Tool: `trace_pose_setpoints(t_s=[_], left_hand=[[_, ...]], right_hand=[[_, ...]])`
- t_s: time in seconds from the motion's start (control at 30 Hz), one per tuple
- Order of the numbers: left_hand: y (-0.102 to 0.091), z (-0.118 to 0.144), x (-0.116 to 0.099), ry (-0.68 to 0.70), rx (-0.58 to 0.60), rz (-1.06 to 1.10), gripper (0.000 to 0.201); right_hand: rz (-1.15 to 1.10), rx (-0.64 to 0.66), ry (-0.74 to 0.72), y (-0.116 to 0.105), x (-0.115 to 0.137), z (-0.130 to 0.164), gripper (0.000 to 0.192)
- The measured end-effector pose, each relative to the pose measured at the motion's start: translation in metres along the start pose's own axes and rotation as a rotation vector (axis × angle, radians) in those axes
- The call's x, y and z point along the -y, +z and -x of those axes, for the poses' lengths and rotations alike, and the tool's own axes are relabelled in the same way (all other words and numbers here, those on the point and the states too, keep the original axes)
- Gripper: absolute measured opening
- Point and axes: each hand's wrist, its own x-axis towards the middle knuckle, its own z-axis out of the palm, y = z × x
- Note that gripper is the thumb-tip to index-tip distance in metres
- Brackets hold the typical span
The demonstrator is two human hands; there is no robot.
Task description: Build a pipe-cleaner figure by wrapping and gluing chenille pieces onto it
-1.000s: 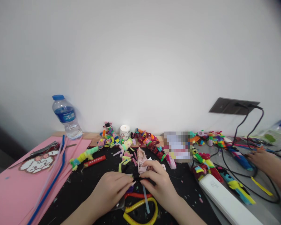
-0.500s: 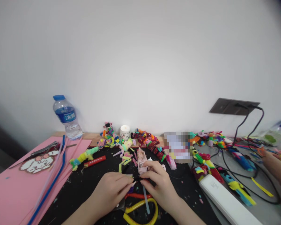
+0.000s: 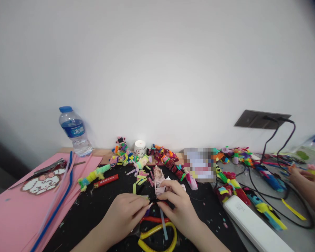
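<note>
Your left hand (image 3: 126, 213) and right hand (image 3: 177, 206) meet at the front edge of the black mat (image 3: 94, 210), fingertips pinched narrow on a thin black fuzzy pipe cleaner (image 3: 153, 201) that spans between them. A pale pink chenille figure (image 3: 159, 182) stands just behind your right fingers. Below the hands lie curved yellow and red stems (image 3: 157, 229). Fuzzy, many-coloured twisted figures (image 3: 168, 159) line the back edge by the plain white wall (image 3: 157, 70). A smooth pink foam sheet (image 3: 13, 210) covers the left edge; a clear plastic water bottle (image 3: 75, 131) stands at the back left corner. Another person's hand (image 3: 303, 178) rests at the right edge.
</note>
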Motion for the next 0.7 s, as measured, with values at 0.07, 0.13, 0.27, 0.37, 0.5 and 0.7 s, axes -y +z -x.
trace_pose_setpoints(t_s=[0.07,0.13,0.27,0.37,0.5,0.7], left_hand=[[0.0001,-0.0003,0.0005,-0.004,-0.003,0.000,0.016],[0.0000,0.0002,0.0013,-0.004,-0.004,0.000,0.016],[-0.0017,0.0009,0.0023,-0.016,-0.002,-0.004,0.018],[-0.0028,0.0000,0.0024,-0.024,-0.012,-0.001,0.019],[-0.0034,-0.0012,0.0021,-0.027,-0.014,0.001,0.021],[-0.0054,-0.0033,0.0002,-0.035,-0.014,0.026,0.022]], right_hand=[[0.002,0.001,0.000,-0.0003,-0.0002,-0.0002,0.013],[0.000,0.002,-0.001,-0.0004,-0.0012,-0.0003,0.014],[-0.007,-0.001,-0.001,-0.0007,-0.0041,-0.0004,0.020],[-0.010,0.002,0.000,-0.0010,-0.0053,-0.0005,0.022],[0.006,-0.003,-0.007,-0.0012,-0.0054,-0.0005,0.022],[0.040,-0.031,-0.039,-0.0023,-0.0043,-0.0016,0.020]])
